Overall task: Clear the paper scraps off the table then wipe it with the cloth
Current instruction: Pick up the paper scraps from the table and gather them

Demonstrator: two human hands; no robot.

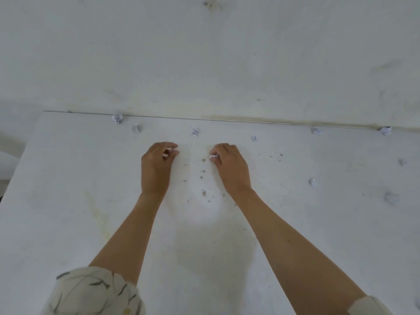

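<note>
The left hand (156, 164) is pinching a paper bit (167, 154). The right hand (229, 165) is pinching another bit (213, 157). Round paper balls (117, 119) are lying along the table (68, 201) edge, pointing no way.

scraps in left hand (156, 164) and right hand (229, 164): mostly hidden | far-right scrap (391, 198): blurred

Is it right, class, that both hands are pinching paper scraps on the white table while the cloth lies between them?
Not quite. The head view shows the left hand and right hand each pinching a scrap on the table, but only small crumbs lie between them. No cloth is in view.
</note>
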